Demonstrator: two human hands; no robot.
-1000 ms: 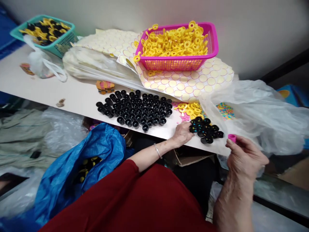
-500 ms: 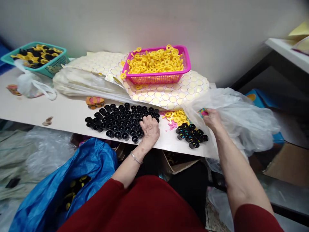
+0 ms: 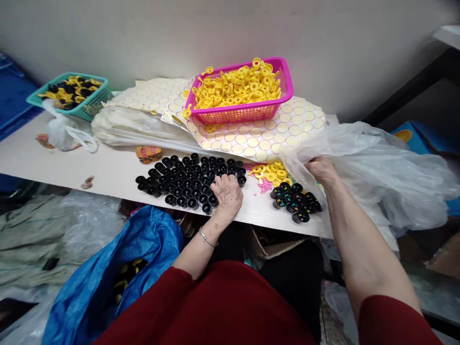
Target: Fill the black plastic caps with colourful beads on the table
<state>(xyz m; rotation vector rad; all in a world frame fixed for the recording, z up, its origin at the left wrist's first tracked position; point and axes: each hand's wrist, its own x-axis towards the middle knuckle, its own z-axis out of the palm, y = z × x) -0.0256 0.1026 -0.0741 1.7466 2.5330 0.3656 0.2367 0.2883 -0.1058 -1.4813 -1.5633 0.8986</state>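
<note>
My left hand [image 3: 228,194] rests at the right edge of a packed group of small black cups [image 3: 187,183]. Its fingers are curled downward, and whatever lies under them is hidden. At the mouth of a clear plastic bag [image 3: 381,167], my right hand [image 3: 321,168] reaches in with its fingertips out of sight. Between the hands lie yellow ring-shaped pieces [image 3: 275,171] and small pink beads [image 3: 265,186]. Near my right wrist stands a smaller cluster of black cups [image 3: 295,199] with coloured bits inside.
A pink basket [image 3: 239,114] of yellow ring pieces sits on sticker sheets [image 3: 247,143] against the wall. A green basket [image 3: 94,103] and a tied plastic bag [image 3: 63,133] are at left. Below the table edge hangs a blue sack [image 3: 151,235]. An orange block [image 3: 148,154] lies behind the cups.
My right hand has gone deeper into the plastic bag, so its fingers no longer show. My left hand stays by the black cups. The whole view has shifted a little.
</note>
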